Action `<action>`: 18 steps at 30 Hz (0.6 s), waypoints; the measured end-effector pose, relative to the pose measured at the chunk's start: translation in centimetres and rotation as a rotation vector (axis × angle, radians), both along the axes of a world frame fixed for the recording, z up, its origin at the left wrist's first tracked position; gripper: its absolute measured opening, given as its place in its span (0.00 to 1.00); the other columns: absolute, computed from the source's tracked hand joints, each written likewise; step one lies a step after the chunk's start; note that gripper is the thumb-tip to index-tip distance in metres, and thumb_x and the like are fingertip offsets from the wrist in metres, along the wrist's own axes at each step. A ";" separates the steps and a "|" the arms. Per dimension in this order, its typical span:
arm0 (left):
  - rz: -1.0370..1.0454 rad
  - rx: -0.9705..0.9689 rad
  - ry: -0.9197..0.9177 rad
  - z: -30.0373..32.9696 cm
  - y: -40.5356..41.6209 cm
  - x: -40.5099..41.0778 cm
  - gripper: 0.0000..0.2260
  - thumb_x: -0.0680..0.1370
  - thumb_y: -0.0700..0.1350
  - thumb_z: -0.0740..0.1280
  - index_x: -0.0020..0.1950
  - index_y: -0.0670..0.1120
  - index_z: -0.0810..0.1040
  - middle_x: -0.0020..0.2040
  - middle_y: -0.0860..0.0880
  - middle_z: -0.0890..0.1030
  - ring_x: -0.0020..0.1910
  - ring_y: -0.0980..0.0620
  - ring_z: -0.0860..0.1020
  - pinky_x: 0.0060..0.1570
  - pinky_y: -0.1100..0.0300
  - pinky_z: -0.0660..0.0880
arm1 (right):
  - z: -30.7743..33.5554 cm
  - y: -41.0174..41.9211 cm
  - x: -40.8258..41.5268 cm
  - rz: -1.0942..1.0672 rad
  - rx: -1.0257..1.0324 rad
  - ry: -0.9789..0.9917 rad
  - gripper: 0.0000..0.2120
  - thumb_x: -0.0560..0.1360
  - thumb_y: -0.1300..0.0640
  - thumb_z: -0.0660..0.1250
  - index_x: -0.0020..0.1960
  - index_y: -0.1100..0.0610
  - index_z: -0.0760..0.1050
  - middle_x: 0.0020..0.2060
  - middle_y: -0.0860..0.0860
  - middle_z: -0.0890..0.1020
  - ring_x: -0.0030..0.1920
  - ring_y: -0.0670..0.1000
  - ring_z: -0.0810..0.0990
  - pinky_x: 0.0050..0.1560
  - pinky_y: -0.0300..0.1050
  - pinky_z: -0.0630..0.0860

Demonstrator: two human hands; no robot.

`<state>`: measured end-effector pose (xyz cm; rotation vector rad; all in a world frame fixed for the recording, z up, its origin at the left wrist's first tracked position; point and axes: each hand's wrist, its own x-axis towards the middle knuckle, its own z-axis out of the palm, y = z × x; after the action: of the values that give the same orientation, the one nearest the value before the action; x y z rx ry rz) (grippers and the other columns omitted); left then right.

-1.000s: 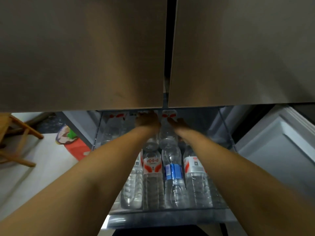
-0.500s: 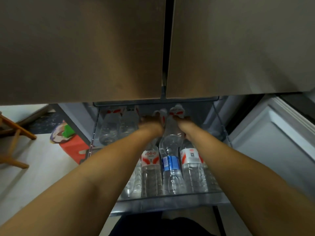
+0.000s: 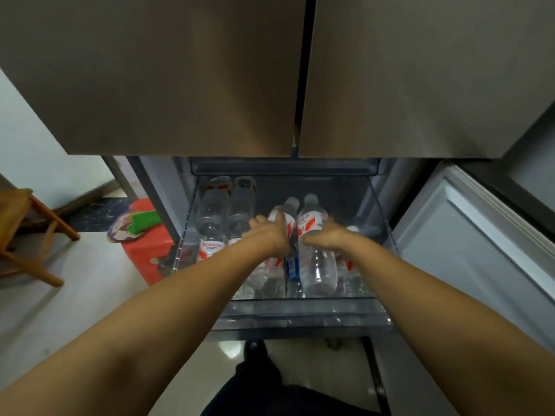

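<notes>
The left hand [image 3: 265, 237] and right hand [image 3: 326, 239] conceal part of their grip behind the left bottle [image 3: 289, 207] and right bottle [image 3: 310, 221]. The blue-label bottle [image 3: 292, 267] shows only between the wrists. Label print is blurred. The chair [image 3: 27, 235] is cut off at the left edge.

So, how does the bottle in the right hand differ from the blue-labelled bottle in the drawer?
The clear plastic red-and-white-labelled bottle is gripped by the right hand; the clear plastic blue-labelled bottle lies in the transparent drawer. One label is red-and-white, the other blue. Both are transparent.
</notes>
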<state>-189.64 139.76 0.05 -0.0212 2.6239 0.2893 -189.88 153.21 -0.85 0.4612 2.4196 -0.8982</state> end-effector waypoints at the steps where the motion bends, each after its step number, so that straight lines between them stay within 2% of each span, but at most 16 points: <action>1: -0.016 -0.029 -0.003 0.1 0.2 0.5 0.42 0.75 0.46 0.69 0.78 0.53 0.42 0.74 0.38 0.55 0.74 0.37 0.54 0.68 0.42 0.65 | 0.1 0.0 0.5 0.012 0.025 -0.038 0.42 0.70 0.48 0.72 0.76 0.57 0.55 0.66 0.57 0.71 0.63 0.58 0.74 0.57 0.49 0.75; 3: -0.034 -0.063 -0.003 0.0 0.6 1.0 0.45 0.73 0.48 0.72 0.78 0.53 0.43 0.74 0.38 0.56 0.73 0.38 0.57 0.67 0.42 0.66 | 0.1 0.1 1.2 0.017 0.078 -0.083 0.42 0.71 0.46 0.70 0.76 0.58 0.53 0.68 0.58 0.69 0.63 0.59 0.73 0.51 0.49 0.75; 4: -0.030 -0.061 -0.001 0.0 0.7 1.1 0.45 0.72 0.50 0.73 0.78 0.53 0.44 0.74 0.39 0.56 0.73 0.38 0.57 0.67 0.42 0.66 | 0.2 0.1 1.4 0.016 0.095 -0.092 0.42 0.72 0.46 0.70 0.77 0.58 0.52 0.69 0.58 0.68 0.64 0.60 0.72 0.52 0.50 0.75; 7: 0.038 0.013 -0.043 -0.5 0.4 0.8 0.47 0.73 0.55 0.72 0.78 0.52 0.40 0.75 0.38 0.55 0.74 0.37 0.57 0.69 0.43 0.63 | 0.4 -0.4 2.2 0.018 0.129 -0.061 0.42 0.76 0.46 0.67 0.78 0.61 0.47 0.73 0.59 0.63 0.70 0.59 0.67 0.64 0.49 0.71; 11: 0.159 0.138 -0.084 -1.3 0.2 -0.1 0.50 0.73 0.58 0.71 0.78 0.50 0.35 0.77 0.37 0.53 0.74 0.36 0.59 0.71 0.44 0.62 | -1.0 -1.0 1.9 -0.126 0.080 -0.041 0.49 0.73 0.39 0.68 0.78 0.59 0.43 0.75 0.58 0.60 0.72 0.61 0.65 0.69 0.54 0.68; 15: 0.194 0.178 -0.101 -2.4 0.4 -0.7 0.54 0.69 0.58 0.74 0.77 0.51 0.34 0.76 0.37 0.54 0.72 0.35 0.63 0.68 0.42 0.67 | -1.7 -1.8 2.2 -0.218 0.120 0.000 0.51 0.70 0.38 0.70 0.78 0.55 0.41 0.73 0.60 0.63 0.69 0.61 0.69 0.67 0.54 0.70; 18: 0.202 0.209 -0.084 -3.0 -0.1 -1.0 0.55 0.68 0.57 0.75 0.77 0.52 0.35 0.75 0.37 0.58 0.71 0.36 0.66 0.65 0.42 0.70 | -2.1 -2.0 2.6 -0.259 0.148 0.053 0.51 0.69 0.39 0.71 0.78 0.52 0.43 0.69 0.59 0.68 0.65 0.61 0.73 0.63 0.55 0.74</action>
<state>-190.62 139.70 -2.98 -0.2229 2.4983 0.6173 -187.30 151.16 -2.97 0.8308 2.5242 -0.8476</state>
